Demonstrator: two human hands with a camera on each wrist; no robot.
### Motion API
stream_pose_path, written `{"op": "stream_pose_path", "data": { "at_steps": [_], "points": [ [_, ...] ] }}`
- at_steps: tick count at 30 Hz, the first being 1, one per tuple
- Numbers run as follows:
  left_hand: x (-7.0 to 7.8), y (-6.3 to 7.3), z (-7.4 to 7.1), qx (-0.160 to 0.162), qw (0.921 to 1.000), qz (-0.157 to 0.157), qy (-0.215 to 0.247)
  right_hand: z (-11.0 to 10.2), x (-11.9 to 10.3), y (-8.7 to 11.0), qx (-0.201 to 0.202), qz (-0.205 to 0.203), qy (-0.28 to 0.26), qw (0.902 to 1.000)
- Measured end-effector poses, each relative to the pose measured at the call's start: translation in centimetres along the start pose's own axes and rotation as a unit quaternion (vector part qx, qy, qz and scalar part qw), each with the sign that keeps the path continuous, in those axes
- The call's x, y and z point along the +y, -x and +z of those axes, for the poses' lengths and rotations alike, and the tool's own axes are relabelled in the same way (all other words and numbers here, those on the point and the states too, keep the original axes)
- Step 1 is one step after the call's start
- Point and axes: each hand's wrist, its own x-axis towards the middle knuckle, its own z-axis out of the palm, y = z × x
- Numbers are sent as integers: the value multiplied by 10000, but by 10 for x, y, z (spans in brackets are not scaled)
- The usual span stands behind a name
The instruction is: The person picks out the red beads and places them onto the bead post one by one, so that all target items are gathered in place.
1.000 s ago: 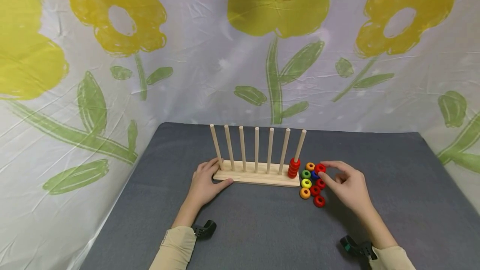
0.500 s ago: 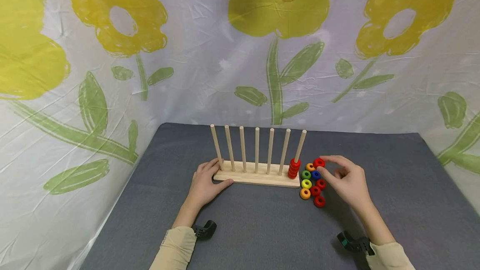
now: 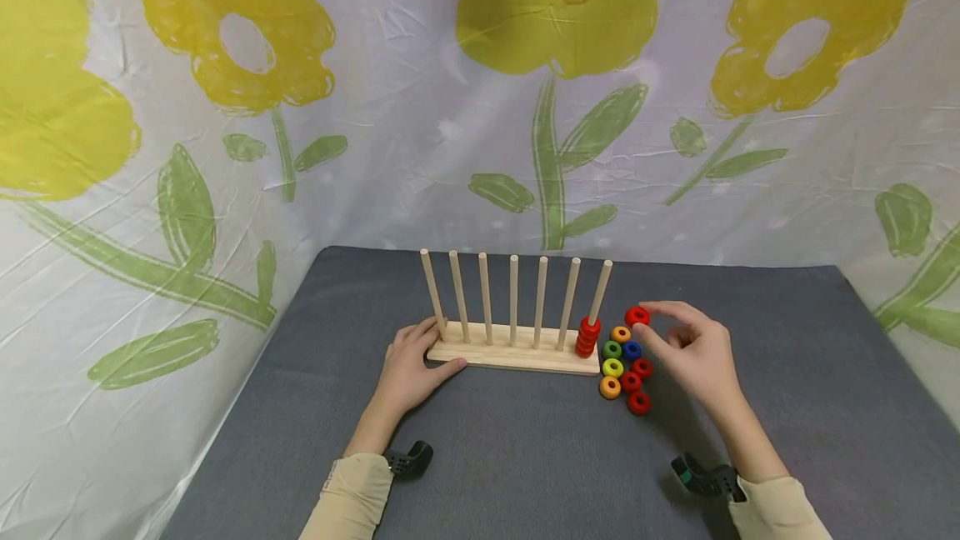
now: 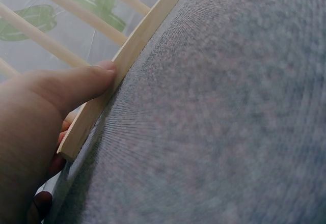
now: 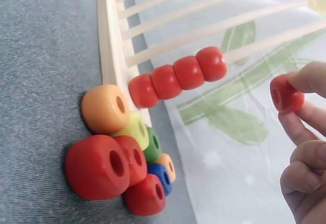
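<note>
A wooden peg rack (image 3: 517,359) with a row of upright pegs stands on the table. My left hand (image 3: 408,367) grips its left end, the thumb on the front edge of the base (image 4: 133,48) and the fingers behind. Several red beads (image 5: 175,79) are stacked on the rightmost peg; the other pegs are bare. Between thumb and fingertips, my right hand (image 3: 696,357) pinches one red bead (image 5: 286,94), held to the right of that stack. Loose beads lie by the rack's right end: orange (image 5: 105,109), yellow (image 3: 612,367), green (image 3: 612,349), blue (image 3: 632,350) and red (image 3: 639,403).
Dark grey cloth (image 3: 517,457) covers the table. Behind it hangs a pale sheet (image 3: 405,148) printed with yellow flowers. Each wrist wears a black strap-on device, like the one at the left wrist (image 3: 411,459).
My right hand has lifted the pinched red bead up and away from the loose beads, uncovering the blue one. The left hand and the rack have stayed in place.
</note>
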Motion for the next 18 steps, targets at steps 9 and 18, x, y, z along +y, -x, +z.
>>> {"op": "stream_pose_path", "data": {
  "at_steps": [9, 18],
  "points": [
    [0, 0, 0, -10, 10000, -10, -14, -4, -34, -2, 123, -142, -184, 9997],
    [0, 0, 0, -55, 10000, -47, 37, -1, -30, -6, 244, -223, -214, 9992]
  ]
}}
